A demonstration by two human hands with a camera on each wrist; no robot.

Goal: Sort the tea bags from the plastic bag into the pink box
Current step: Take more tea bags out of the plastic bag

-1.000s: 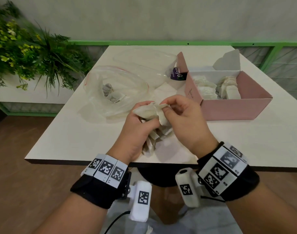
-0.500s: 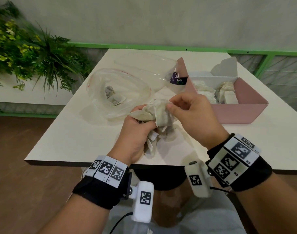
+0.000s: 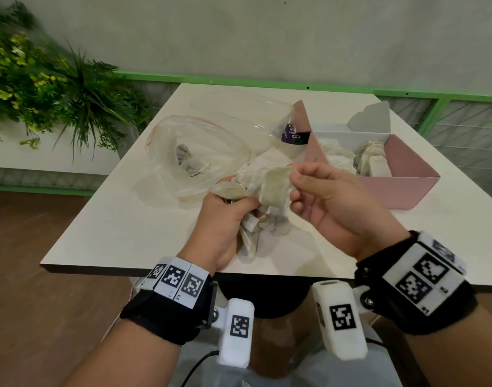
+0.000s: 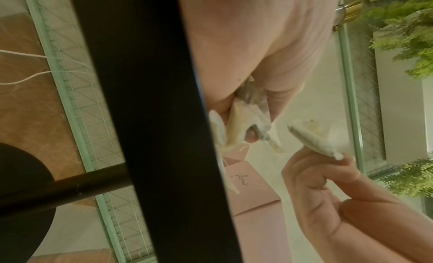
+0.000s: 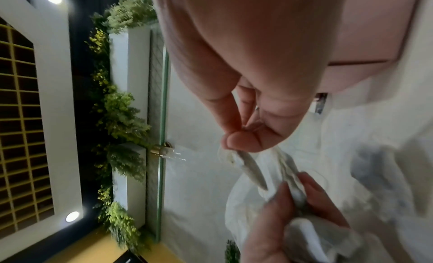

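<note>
My left hand [image 3: 228, 208] grips a bunch of pale tea bags [image 3: 253, 230] above the table's near edge; the bunch [image 4: 243, 117] also shows in the left wrist view. My right hand [image 3: 309, 185] pinches a single tea bag [image 3: 275, 188] by its top edge, just right of the bunch. That single tea bag [image 4: 311, 135] hangs apart from the bunch, held between thumb and fingers [image 5: 243, 143]. The open pink box [image 3: 401, 188] lies at the right with several tea bags [image 3: 370, 160] inside. The clear plastic bag [image 3: 194, 160] lies at the left and holds a few more tea bags.
A second clear bag [image 3: 239, 115] lies behind the first, beside a small purple packet [image 3: 292, 138]. The box's white flap [image 3: 370, 118] stands up at the back. Green plants [image 3: 43, 88] fill the left. A green railing [image 3: 434, 99] runs behind the white table [image 3: 127, 233].
My right hand has pulled one tea bag away from the bunch and drawn it to the right. The left hand keeps its hold on the bunch. The camera view has tilted slightly.
</note>
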